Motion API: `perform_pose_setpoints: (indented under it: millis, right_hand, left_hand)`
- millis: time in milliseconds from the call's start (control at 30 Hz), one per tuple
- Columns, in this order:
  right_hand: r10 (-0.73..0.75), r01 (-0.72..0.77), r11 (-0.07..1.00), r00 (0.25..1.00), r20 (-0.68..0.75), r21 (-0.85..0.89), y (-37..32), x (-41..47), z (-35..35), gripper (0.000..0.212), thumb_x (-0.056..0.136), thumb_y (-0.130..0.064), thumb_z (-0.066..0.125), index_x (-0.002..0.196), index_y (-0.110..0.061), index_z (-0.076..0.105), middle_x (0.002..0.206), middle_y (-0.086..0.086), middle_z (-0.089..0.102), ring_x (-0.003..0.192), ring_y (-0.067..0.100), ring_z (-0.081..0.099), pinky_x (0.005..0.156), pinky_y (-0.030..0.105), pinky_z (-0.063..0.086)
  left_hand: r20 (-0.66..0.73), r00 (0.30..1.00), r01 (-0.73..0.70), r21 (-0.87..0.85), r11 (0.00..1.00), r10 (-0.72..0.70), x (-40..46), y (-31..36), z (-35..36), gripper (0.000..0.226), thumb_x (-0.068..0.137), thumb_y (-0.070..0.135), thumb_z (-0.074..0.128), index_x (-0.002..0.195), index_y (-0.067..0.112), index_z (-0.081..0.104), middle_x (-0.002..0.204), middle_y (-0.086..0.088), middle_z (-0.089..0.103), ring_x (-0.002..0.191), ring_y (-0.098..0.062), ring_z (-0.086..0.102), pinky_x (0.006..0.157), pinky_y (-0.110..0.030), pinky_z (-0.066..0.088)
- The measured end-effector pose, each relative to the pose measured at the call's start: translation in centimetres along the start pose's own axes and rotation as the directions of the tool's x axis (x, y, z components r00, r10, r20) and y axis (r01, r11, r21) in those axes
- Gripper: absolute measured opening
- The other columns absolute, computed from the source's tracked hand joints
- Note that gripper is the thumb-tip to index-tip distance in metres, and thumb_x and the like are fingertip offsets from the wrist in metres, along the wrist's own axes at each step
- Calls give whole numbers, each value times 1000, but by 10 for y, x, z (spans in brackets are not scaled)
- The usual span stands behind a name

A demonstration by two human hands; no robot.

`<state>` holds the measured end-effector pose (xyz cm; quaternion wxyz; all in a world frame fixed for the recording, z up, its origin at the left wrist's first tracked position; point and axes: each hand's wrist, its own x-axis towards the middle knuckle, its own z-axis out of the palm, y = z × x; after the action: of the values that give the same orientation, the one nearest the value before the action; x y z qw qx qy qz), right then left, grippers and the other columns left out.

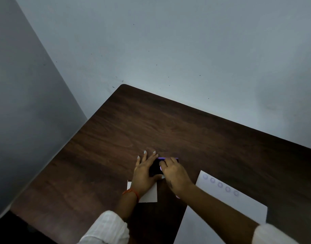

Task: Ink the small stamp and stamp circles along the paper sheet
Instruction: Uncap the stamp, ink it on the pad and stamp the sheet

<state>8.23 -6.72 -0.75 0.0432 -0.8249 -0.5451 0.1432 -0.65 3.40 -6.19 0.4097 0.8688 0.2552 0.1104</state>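
Note:
A dark ink pad [155,169] with a purple rim lies on the brown table [186,131]. My left hand [145,170] rests flat against the pad's left side, thumb along its near edge. My right hand [174,172] is closed above the pad's right part, fingers pinched on a small stamp [160,167] whose pale purple end shows at the pad surface. To the right lies a white paper sheet [225,206] with a row of several faint purple circles [220,184] along its far edge. My right forearm covers part of the sheet.
A small white card or box [149,195] lies under my left wrist. The table's far edge meets a grey wall [168,50]; its left edge runs diagonally next to a grey panel [27,103]. Bare wood stretches beyond the pad.

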Motion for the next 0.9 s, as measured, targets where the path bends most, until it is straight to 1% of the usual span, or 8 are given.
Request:
perform_pose_setpoints:
  millis: [67,167,267,367,500,633,767,900]
  right_hand:
    - [50,-48,996,998,-25,75,-2,-2,0,36,89,-6,51,124,-1,47,132,21,49,124,34,43,102,41,41]
    - [117,-85,957,988,-100,278,13,4,-10,22,85,-2,53,105,0,62,110,21,63,103,32,58,87,37,47]
    - [102,-73,973,988,-120,221,19,-2,-9,22,81,1,58,102,0,63,105,20,64,98,32,59,83,36,48]
    - [41,-30,996,991,-127,89,16,-6,1,34,70,4,70,104,1,62,103,21,66,98,37,62,79,39,55]
    - [120,-120,992,993,1,28,3,5,-13,41,84,-7,58,123,-1,47,126,19,52,116,31,47,97,38,42]
    - [-13,21,996,996,88,-91,7,5,-19,43,87,-5,51,129,-1,39,136,21,44,125,32,38,103,39,37]
    - [-19,21,999,998,58,-27,14,0,-19,40,87,-5,51,127,-2,43,134,19,46,124,30,40,103,36,36]
    - [142,-138,969,990,-4,205,12,4,-27,26,90,-11,49,113,-2,58,120,17,59,110,28,53,94,32,41]
  left_hand:
    - [8,1000,0,2,1000,0,0,1,-1,73,74,28,73,138,20,36,151,1,32,144,-21,9,117,-38,-3]
    - [5,1000,8,-9,1000,-8,0,2,-2,77,72,29,75,137,21,36,150,1,33,144,-21,9,117,-36,-3]
    - [8,1000,4,1,1000,-4,1,1,-2,77,72,29,76,137,20,37,151,1,33,144,-20,8,116,-36,-4]
    - [9,1000,2,7,1000,-2,1,1,-1,76,73,31,74,138,20,36,151,2,31,141,-14,4,116,-35,-5]
    - [21,1000,15,4,1000,-15,1,1,-2,76,73,29,74,138,21,36,152,1,31,144,-19,6,117,-37,-5]
    - [20,1000,10,8,1000,-10,1,-1,-1,77,72,31,75,138,23,35,151,2,31,144,-18,6,118,-40,-2]
    - [20,1000,11,-7,1000,-11,1,0,-1,77,72,30,75,137,21,37,151,1,31,144,-20,8,118,-41,-2]
    - [23,999,21,1,1000,-21,1,2,-3,76,72,28,75,137,21,37,152,1,31,144,-20,8,119,-42,-1]
